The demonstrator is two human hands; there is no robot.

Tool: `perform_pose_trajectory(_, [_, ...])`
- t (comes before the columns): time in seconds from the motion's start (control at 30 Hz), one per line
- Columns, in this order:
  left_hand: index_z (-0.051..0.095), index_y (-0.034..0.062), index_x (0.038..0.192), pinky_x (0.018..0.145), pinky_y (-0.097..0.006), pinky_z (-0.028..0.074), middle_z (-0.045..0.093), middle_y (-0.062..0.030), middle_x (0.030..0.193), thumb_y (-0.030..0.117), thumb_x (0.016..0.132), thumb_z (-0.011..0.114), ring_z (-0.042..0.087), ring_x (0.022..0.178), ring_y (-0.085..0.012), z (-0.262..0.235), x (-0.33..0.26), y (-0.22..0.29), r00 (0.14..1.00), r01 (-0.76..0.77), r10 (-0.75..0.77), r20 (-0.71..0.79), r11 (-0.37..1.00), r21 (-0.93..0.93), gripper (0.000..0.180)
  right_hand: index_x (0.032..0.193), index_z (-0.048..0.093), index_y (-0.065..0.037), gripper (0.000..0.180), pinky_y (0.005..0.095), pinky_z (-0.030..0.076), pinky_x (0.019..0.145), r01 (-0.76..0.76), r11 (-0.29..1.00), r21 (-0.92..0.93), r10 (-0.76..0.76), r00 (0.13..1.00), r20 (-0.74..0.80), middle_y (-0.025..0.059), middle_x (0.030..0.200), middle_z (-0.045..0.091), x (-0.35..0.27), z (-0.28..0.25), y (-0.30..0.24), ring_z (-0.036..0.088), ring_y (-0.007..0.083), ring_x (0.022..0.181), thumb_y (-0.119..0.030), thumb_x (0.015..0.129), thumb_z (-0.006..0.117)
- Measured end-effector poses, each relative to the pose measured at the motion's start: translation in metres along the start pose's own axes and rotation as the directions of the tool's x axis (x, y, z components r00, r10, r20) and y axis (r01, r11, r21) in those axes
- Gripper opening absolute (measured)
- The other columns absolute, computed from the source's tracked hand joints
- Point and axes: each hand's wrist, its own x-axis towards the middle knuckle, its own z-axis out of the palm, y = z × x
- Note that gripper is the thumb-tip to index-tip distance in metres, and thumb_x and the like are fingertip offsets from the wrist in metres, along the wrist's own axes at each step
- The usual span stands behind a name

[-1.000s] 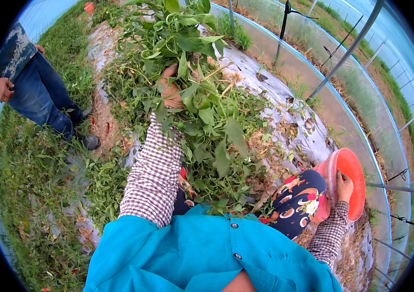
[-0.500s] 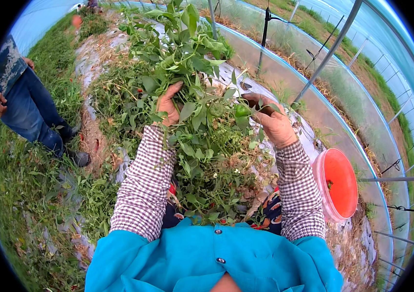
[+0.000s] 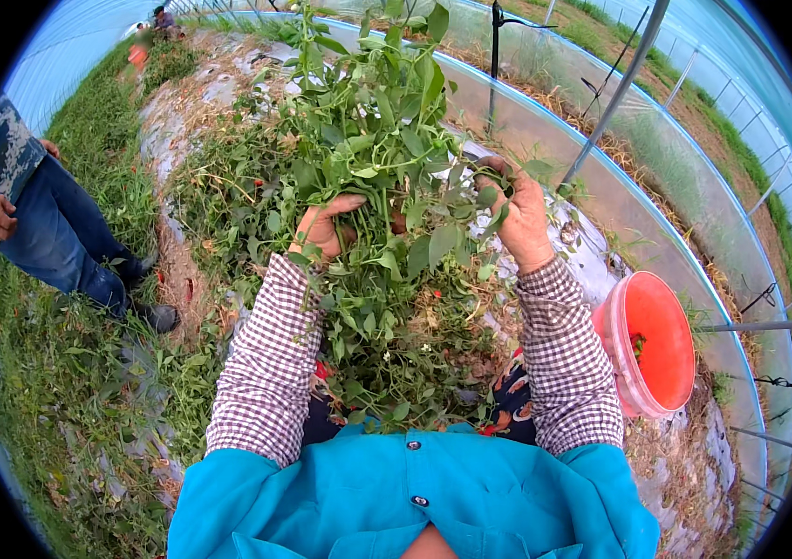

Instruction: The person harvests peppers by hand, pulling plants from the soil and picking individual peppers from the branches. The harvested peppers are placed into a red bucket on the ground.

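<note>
The left hand point(image 3: 320, 230) grips stems of the tall, green, leafy plant point(image 3: 412, 142); the right hand point(image 3: 524, 219) curls at its outer leaves, hold unclear. Stems look light, bendy, breakable: best held low. Nearer the body from the right hand: a round red plastic bucket point(image 3: 614, 349).

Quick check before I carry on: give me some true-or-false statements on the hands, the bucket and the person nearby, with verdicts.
1. The left hand is closed around green stems. True.
2. The right hand is among leaves on the plant's right side. True.
3. The red bucket hangs from the left forearm. False: it stands beside the right forearm.
4. The bucket is completely empty. False: a little green material shows inside, too small to identify.
5. The person in blue trousers is lying down. False: that person is standing at the left.
</note>
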Motion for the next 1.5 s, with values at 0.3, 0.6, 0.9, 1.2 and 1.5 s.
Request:
perform_pose_trajectory(0.3, [0.048,-0.0050,0.107,0.081,-0.043,0.047,0.055,-0.0176,0.102,0.006,0.076,0.052,0.056,0.091,-0.0288,0.005,0.004,-0.015,0.999,0.007,-0.001,0.033,0.986,-0.168,0.033,0.087,0.057,0.000,0.020,0.0295,0.043,0.060,-0.292,0.843,0.452,0.303,0.952,0.049,0.0079,0.074,0.059,0.012,-0.002,0.014,0.058,0.0186,0.067,-0.017,0.080,0.051])
perform_pose_trajectory(0.6, [0.050,0.0035,0.108,0.077,-0.034,0.049,0.053,-0.0118,0.106,0.009,0.078,0.057,0.054,0.093,-0.0233,0.001,0.015,-0.022,0.934,0.094,-0.020,-0.356,0.977,0.193,0.031,0.108,0.040,-0.011,0.025,0.0407,0.047,0.072,-0.388,0.282,0.877,0.568,0.804,0.173,0.0063,0.101,0.053,-0.012,0.042,0.013,0.055,0.0205,0.084,-0.021,0.086,0.043])
perform_pose_trajectory(0.9, [0.045,0.0027,0.112,0.081,-0.033,0.046,0.049,-0.0120,0.109,0.005,0.078,0.055,0.049,0.100,-0.0213,-0.020,0.015,-0.042,0.977,0.070,0.035,-0.210,0.879,0.471,0.035,0.099,0.051,-0.005,0.022,0.0310,0.045,0.072,-0.489,0.257,0.833,0.784,0.610,0.116,0.0059,0.092,0.057,0.001,0.026,-0.022,0.055,0.0176,0.082,-0.014,0.085,0.038])
perform_pose_trajectory(1.2, [0.044,0.0041,0.115,0.080,-0.038,0.050,0.049,-0.0123,0.113,0.002,0.079,0.054,0.051,0.100,-0.0221,0.018,0.025,-0.055,0.978,-0.205,0.201,0.061,0.849,0.486,0.038,0.096,0.053,-0.006,0.023,0.0339,0.044,0.057,-0.125,0.990,0.064,0.139,0.949,-0.283,0.0129,0.078,0.057,0.007,0.002,0.131,0.055,0.0267,0.069,-0.013,0.074,0.055])
perform_pose_trajectory(1.5, [0.029,0.0088,0.125,0.096,-0.042,0.036,0.040,-0.0104,0.122,0.002,0.079,0.054,0.043,0.109,-0.0250,-0.007,-0.006,-0.016,0.951,-0.192,0.271,-0.150,0.895,0.402,0.053,0.077,0.054,-0.002,0.022,0.0343,0.043,0.053,-0.315,0.802,-0.508,0.066,0.892,-0.448,0.0125,0.059,0.052,0.005,-0.055,0.136,0.054,0.0289,0.059,-0.024,0.075,0.056])
